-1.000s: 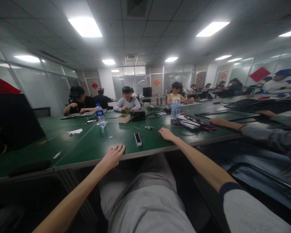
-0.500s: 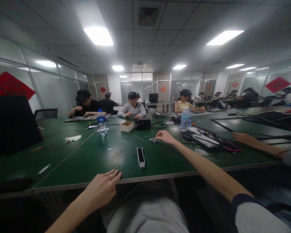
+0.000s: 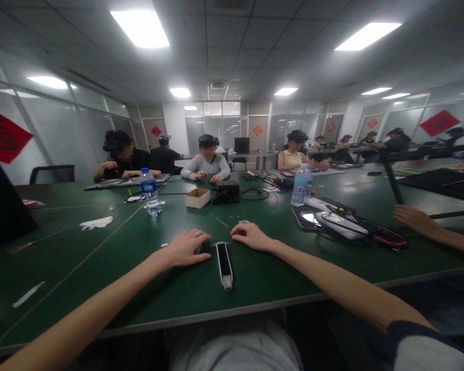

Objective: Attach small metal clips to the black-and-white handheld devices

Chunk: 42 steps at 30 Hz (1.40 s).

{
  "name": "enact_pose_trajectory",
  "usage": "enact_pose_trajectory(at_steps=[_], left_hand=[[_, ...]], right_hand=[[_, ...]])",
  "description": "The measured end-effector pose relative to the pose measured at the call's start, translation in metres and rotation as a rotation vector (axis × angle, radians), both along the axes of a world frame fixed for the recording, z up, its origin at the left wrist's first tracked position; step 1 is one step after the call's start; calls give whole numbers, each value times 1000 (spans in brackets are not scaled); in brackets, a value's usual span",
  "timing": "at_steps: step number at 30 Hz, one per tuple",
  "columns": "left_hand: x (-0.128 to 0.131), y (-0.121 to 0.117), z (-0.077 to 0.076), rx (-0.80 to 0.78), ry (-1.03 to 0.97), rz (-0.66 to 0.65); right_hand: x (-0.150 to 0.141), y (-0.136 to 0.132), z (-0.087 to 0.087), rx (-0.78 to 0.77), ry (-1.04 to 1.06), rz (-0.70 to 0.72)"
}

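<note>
Side by side over a green tabletop (image 3: 154, 299), two bare hands reach in from the near edge. The left hand (image 3: 187, 248) is palm down, its fingers loosely bent and the thumb held well apart from them; a dark patch shows in that gap, and from where I stand I cannot tell whether it is shadow. The right hand (image 3: 253, 237) has its fingers curled inward, thumb and tips close together; whether they pinch anything, I cannot tell. Between the fingers of both hands, and running nearer than them, lies a slim, pale-edged device (image 3: 225, 263) with a dark face, its far end just beside the fingertips. Small patterned pieces (image 3: 248, 223) sit just behind the right fingers, partly hidden by them. Beyond the left fingers stands an open-topped box (image 3: 197, 199), with a water bottle (image 3: 150, 193) to its left. Well to the right of the right fingers lies some pale and dark gear (image 3: 342, 225).
</note>
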<state>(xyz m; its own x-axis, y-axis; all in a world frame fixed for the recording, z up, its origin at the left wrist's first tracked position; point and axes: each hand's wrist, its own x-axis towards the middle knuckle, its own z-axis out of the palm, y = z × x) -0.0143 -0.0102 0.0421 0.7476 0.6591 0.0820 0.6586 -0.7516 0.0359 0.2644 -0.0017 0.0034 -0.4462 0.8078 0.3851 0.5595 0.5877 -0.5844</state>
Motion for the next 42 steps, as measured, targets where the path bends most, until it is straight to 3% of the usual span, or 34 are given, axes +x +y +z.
enact_pose_trajectory(at_steps=[3, 7, 13, 21, 32, 37, 42], left_hand=[[-2, 18, -20, -57, -16, -31], [-11, 22, -35, -93, 43, -25], [-15, 21, -44, -77, 67, -35], [-19, 37, -53, -65, 44, -43], [-23, 45, -43, -94, 30, -58], [-21, 55, -42, -95, -81, -7], [-11, 56, -31, -71, -190, 31]], right_hand=[[-3, -5, -6, 70, -32, -54], [-13, -9, -11, 186, -142, -75], [-22, -8, -25, 222, -181, -171], [-22, 1, -33, 211, -170, -249], [-25, 6, -26, 141, -110, -161], [-25, 26, -14, 48, -86, -45], [-32, 47, -2, 24, -106, 58]])
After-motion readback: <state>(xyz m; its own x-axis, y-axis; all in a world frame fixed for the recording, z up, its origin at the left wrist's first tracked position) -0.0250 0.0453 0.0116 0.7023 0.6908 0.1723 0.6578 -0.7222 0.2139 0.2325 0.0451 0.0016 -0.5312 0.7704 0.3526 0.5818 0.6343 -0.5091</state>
